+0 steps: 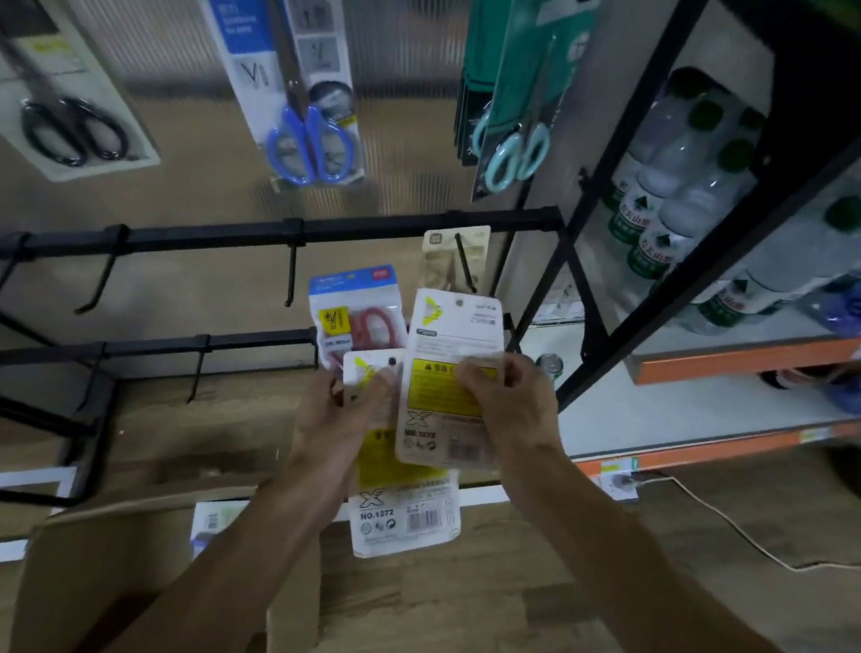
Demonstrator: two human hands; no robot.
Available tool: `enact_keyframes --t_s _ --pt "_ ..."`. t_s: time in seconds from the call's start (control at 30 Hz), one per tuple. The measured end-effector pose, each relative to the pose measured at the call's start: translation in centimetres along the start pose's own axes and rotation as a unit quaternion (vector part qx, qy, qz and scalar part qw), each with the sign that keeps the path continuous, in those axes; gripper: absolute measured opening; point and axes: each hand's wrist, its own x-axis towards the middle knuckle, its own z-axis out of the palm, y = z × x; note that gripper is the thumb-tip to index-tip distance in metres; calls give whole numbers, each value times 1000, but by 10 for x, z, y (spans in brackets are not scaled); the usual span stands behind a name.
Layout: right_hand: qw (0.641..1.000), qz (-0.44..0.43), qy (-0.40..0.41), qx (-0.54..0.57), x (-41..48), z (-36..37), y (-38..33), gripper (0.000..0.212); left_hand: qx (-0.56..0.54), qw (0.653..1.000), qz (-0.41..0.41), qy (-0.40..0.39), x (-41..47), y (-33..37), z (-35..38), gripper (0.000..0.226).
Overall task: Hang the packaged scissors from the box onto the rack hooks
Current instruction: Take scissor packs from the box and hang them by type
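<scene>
Left hand [339,406]: centre of the frame, fingers curled round the upper left part of the lower scissors pack [406,510], gripping it.
Right hand [507,399]: just right of centre, fingers and thumb pinching the right edge of the upper scissors pack [445,410] over its yellow label.
Hands together: close side by side, each clamped on its own pack.
Packs: both show their printed backs. The upper one overlaps the top right of the lower one, which hangs down below the left hand.
Rack bar [374,231]: black, crossing the middle of the frame above the hands, with a hook [291,276] hanging from it.
Beige pack [455,264]: on a hook right above the upper pack.
Red-handled scissors pack [354,315]: just behind the left hand's fingers.
Blue-handled scissors pack [303,89]: hanging, upper centre.
Teal scissors packs [524,96]: hanging, upper right of centre.
Cardboard box [141,576]: lower left, under the left forearm.
Water bottles [681,191]: on the shelf at right.
</scene>
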Motion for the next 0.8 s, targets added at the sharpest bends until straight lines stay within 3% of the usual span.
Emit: enact_keyframes --t_s 0.13,0.27,0.37,0.5,0.57,0.63,0.73,0.8 --pt "994 -97 45 9 -10 -18 -8 6 1 1000 13 17 -9 -6 -8 26" --pt "984 -135 -105 -47 -26 -7 3 7 -11 1000 17 5 -14 -7 -4 28" --pt "972 -153 -169 -61 -34 -3 9 24 -5 1000 9 -1 -18 -7 -3 27" --pt "981 -147 -127 -11 -25 -7 19 10 -41 999 -12 -5 -17 -8 -7 37" --pt "991 -90 -98 23 -22 -5 21 43 -26 999 4 -20 -18 -9 -5 28" --pt "994 -70 -81 27 -18 -7 23 53 -15 1000 13 -19 -17 -9 -3 20" --pt "995 -83 -49 -25 -14 -15 17 8 -9 1000 14 0 -13 -10 -6 10" --pt "997 -63 -17 -30 -8 -19 16 16 -2 1000 17 8 -12 -9 -10 9"
